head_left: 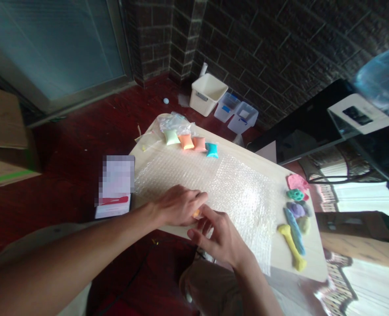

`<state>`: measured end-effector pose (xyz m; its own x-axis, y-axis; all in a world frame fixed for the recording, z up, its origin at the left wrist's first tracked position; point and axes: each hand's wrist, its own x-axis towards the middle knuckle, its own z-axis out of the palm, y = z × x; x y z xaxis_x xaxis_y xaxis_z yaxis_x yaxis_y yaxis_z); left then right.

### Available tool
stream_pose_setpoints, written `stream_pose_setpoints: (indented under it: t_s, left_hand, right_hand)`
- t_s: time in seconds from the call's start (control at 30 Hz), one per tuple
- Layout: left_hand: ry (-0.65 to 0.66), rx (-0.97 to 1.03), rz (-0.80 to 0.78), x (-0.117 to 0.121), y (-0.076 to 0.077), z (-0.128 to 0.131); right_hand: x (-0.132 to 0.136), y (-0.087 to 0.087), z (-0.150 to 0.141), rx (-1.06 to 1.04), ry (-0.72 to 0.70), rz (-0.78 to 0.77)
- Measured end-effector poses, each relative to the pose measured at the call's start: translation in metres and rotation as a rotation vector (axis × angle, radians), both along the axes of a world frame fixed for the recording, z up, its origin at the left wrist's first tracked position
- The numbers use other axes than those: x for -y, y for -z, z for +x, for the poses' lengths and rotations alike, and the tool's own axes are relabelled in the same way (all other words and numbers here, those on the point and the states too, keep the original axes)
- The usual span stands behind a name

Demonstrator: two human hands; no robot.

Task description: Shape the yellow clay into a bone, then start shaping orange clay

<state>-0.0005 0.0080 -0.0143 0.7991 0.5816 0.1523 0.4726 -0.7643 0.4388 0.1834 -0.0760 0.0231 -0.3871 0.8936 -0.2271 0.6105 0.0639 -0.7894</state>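
Over the near edge of the table, my left hand (180,204) is closed, fingers bent down around a small orange clay packet (196,213). Only a bit of its orange shows; the fingers hide the rest. My right hand (221,232) meets it from the right, its curled fingers at the packet's edge and its thumb held apart. Bubble wrap (243,193) lies under and beyond both hands. Along the far edge sit a pale green packet (171,137), an orange packet (186,141), a salmon packet (199,144) and a blue packet (212,150).
Shaped clay pieces lie at the table's right end, among them a yellow bone shape (292,246) and a blue stick (294,231). A lit screen (115,188) is left of the table. White and clear bins (207,94) stand on the floor behind.
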Motion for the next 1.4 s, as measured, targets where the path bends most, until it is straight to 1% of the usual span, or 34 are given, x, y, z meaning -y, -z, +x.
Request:
stream_pose_setpoints:
  t_s: [0.1,0.3,0.53,0.67,0.73,0.8,0.87,0.93,1.0,1.07,1.13,1.2,1.3,1.4]
  left_hand:
    - [0.001,-0.036,-0.044,0.003,-0.001,0.002]
    - [0.023,-0.073,-0.106,0.007,-0.002,0.004]
    - [0.016,-0.097,-0.152,0.008,-0.001,0.007]
    - [0.023,-0.042,-0.201,0.004,-0.008,0.004]
    - [0.034,0.035,-0.263,0.0,-0.012,0.0]
    - [0.028,0.112,-0.372,-0.005,-0.015,-0.005]
    - [0.024,0.129,-0.5,-0.008,-0.015,-0.008]
    - [0.032,0.111,-0.578,-0.01,-0.012,-0.01]
    - [0.009,0.116,-0.557,-0.011,-0.009,-0.009]
    - [-0.05,0.152,-0.462,-0.011,-0.006,-0.007]
    - [-0.115,0.179,-0.367,-0.012,-0.004,-0.006]
    - [-0.167,0.202,-0.304,-0.012,-0.004,-0.005]
    - [-0.212,0.24,-0.24,-0.011,-0.006,-0.004]
    - [-0.215,0.262,-0.194,-0.008,-0.009,-0.004]
  right_hand:
    - [0.0,-0.002,-0.003,0.054,-0.011,-0.017]
    - [0.0,-0.001,-0.005,0.136,-0.031,0.006]
    - [-0.003,0.001,-0.008,0.116,-0.03,0.016]
    - [-0.003,0.005,-0.005,0.067,-0.001,0.081]
    - [-0.003,0.007,-0.003,0.02,0.015,0.122]
    - [-0.003,0.007,0.0,-0.018,0.014,0.151]
    - [-0.003,0.007,0.001,-0.028,-0.003,0.178]
    - [-0.003,0.007,0.002,-0.023,-0.019,0.211]
    - [-0.003,0.009,0.001,-0.015,-0.01,0.257]
    - [-0.002,0.012,0.001,-0.016,0.033,0.318]
    - [-0.001,0.016,0.0,-0.05,0.112,0.395]
    - [0.0,0.02,0.0,-0.138,0.223,0.457]
    - [-0.001,0.025,-0.001,-0.285,0.367,0.45]
    - [-0.002,0.027,-0.001,-0.325,0.427,0.412]
